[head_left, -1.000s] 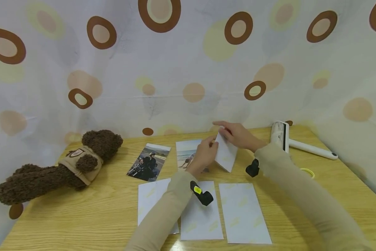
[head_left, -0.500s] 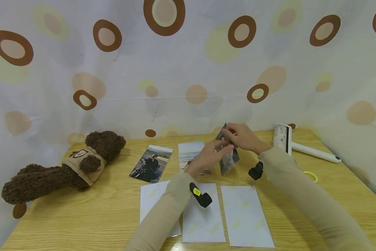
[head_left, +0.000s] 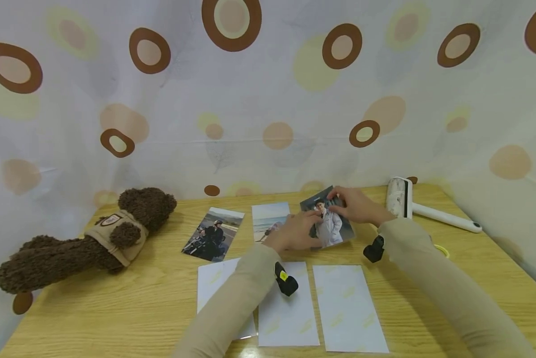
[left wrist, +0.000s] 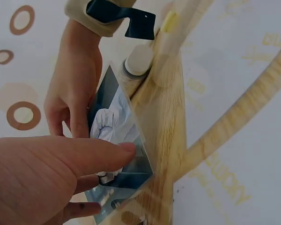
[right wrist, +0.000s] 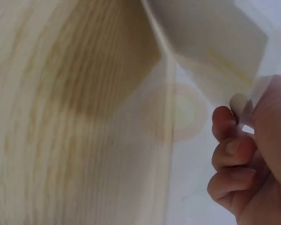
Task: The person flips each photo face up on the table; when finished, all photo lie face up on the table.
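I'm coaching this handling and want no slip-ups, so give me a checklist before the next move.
1. Right hand gripping the white-coat photo: ok.
2. Left hand gripping it too: cannot tell.
3. Held photo's picture side showing: ok.
4. Held photo flat on the table: not ok, it is tilted.
5. Motorcycle photo clear of both hands: ok.
6. Beach photo fully visible: not ok, partly hidden.

We see soft, fairly even, slightly dim light in the head view, with glare at the near edge of the table (head_left: 129, 308) and a faint shadow left of the right sleeve (head_left: 456, 293). Both wrist views look hazy and ghosted to us; in the right one, blurred wood grain looks softer than the right hand (right wrist: 267, 164).
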`<action>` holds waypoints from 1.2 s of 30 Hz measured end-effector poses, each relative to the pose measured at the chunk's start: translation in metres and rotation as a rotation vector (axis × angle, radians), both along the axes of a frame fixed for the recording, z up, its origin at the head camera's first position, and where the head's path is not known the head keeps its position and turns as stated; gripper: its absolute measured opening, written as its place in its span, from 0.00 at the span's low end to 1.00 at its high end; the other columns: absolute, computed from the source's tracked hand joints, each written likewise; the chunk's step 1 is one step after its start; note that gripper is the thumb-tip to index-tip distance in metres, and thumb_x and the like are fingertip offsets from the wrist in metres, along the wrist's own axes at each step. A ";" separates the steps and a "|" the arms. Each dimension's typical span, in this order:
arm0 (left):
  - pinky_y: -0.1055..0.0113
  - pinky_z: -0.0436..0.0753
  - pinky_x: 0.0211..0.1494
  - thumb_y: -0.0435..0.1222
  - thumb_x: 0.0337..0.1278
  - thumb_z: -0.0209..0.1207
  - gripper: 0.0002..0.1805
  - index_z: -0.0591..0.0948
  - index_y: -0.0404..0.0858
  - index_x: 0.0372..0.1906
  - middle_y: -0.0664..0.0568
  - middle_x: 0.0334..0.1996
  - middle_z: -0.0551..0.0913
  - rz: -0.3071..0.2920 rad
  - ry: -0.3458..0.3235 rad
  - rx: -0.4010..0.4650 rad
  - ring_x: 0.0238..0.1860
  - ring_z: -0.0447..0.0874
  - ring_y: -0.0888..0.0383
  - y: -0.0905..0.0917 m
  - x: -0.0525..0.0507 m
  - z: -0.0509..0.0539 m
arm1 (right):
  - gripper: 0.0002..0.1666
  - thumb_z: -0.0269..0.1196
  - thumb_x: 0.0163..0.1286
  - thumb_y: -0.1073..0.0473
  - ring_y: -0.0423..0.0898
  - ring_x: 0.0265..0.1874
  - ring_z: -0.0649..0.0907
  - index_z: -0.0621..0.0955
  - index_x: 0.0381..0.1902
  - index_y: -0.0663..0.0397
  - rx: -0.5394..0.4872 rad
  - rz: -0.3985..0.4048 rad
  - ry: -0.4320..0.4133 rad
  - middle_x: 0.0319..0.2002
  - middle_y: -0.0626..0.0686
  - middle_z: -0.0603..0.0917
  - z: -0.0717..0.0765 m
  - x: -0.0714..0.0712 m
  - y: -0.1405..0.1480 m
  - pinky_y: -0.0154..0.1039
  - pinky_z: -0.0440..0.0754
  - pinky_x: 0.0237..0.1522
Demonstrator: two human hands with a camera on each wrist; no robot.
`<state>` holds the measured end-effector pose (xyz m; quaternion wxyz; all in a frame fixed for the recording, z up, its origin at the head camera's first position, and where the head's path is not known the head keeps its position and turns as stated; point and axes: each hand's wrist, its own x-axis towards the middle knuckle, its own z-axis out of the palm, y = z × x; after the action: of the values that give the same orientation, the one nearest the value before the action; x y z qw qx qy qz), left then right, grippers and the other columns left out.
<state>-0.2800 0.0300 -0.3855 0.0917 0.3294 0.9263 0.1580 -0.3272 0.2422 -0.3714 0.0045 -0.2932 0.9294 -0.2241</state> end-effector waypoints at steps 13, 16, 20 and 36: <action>0.42 0.48 0.74 0.49 0.62 0.59 0.30 0.70 0.49 0.68 0.54 0.74 0.60 0.051 -0.046 -0.142 0.75 0.54 0.54 -0.005 -0.003 -0.001 | 0.34 0.63 0.67 0.48 0.55 0.38 0.81 0.69 0.61 0.64 0.288 0.008 -0.141 0.39 0.61 0.82 -0.008 0.004 -0.005 0.51 0.78 0.43; 0.42 0.46 0.75 0.49 0.63 0.58 0.29 0.71 0.48 0.68 0.54 0.74 0.59 0.054 -0.050 -0.130 0.75 0.54 0.55 -0.005 -0.005 -0.003 | 0.34 0.62 0.68 0.46 0.62 0.46 0.79 0.69 0.63 0.62 0.351 -0.019 -0.149 0.42 0.64 0.82 -0.006 0.008 -0.008 0.56 0.77 0.48; 0.42 0.46 0.75 0.50 0.63 0.58 0.29 0.72 0.49 0.67 0.54 0.74 0.60 0.056 -0.032 -0.090 0.74 0.56 0.57 -0.008 -0.007 -0.007 | 0.33 0.61 0.68 0.45 0.64 0.48 0.77 0.69 0.63 0.60 0.387 -0.044 -0.146 0.44 0.66 0.80 -0.002 0.011 -0.011 0.57 0.77 0.48; 0.45 0.48 0.75 0.52 0.67 0.53 0.29 0.69 0.46 0.69 0.53 0.74 0.59 0.013 0.101 -0.018 0.75 0.54 0.55 -0.028 0.009 -0.004 | 0.39 0.57 0.71 0.48 0.68 0.52 0.77 0.61 0.70 0.65 0.293 -0.076 -0.246 0.57 0.76 0.71 -0.004 0.015 -0.006 0.61 0.74 0.52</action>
<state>-0.2714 0.0018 -0.3896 0.0468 0.3301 0.9333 0.1332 -0.3126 0.2358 -0.3757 0.1524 -0.2244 0.9549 -0.1204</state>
